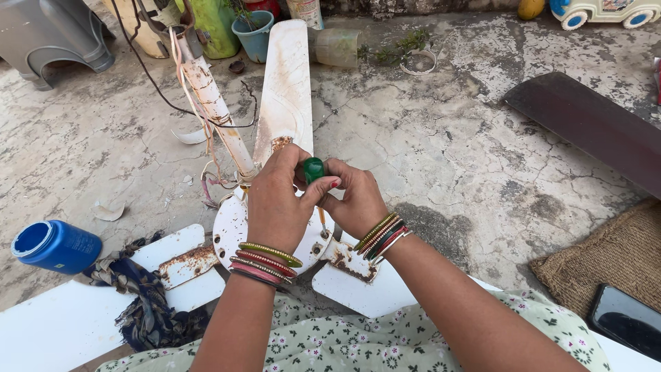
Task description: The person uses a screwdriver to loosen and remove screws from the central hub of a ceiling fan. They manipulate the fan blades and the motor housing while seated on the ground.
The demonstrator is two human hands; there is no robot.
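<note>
A white, rust-stained ceiling fan lies on the cracked concrete floor, its round motor housing (231, 231) right in front of me. Both hands grip a green-handled screwdriver (314, 169) held upright over the housing, its shaft (321, 222) pointing down onto it. My left hand (279, 196) wraps the handle from the left, with coloured bangles on the wrist. My right hand (354, 200) closes on it from the right, also wearing bangles. One fan blade (286, 89) stretches away from me, and the rusty down rod (210, 100) with loose wires angles up to the left.
A blue plastic jar (55, 244) lies at the left beside a dark rag (141, 303). Two more white blades (69, 324) (358, 286) lie near my lap. A dark brown blade (592, 124), a woven mat (609, 255) and a black phone (626, 318) are at the right. Pots (253, 34) stand at the back.
</note>
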